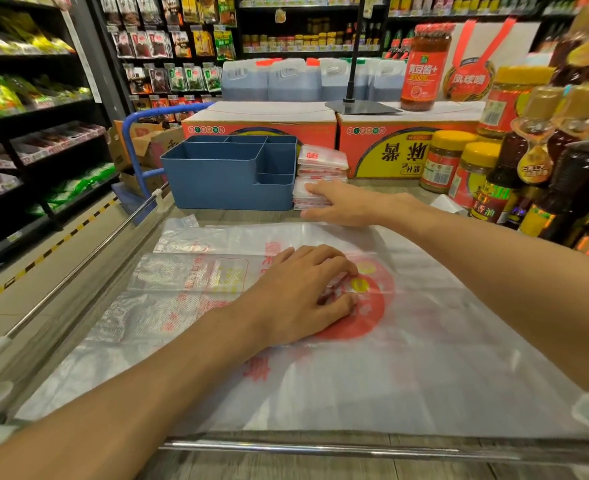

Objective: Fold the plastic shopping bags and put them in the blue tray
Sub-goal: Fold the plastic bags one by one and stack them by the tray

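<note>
Hands apart: left hand (pixel 307 292) rests palm down with loosely curled fingers on the flat plastic bags (pixel 407 358) spread over the counter (pixel 286 459); right hand (pixel 341 204) reaches forward, fingers straight, touching the folded bags (pixel 321 168) stacked just beside the blue tray (pixel 223 181). Tray compartments look empty. Judgement: several bags folded, none trayed yet; flat ones not yet folded, so well short of done.

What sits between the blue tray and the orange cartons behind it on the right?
In the head view, a stack of folded plastic bags stands beside the blue tray, in front of the orange cartons. The right hand reaches to that stack.
</note>
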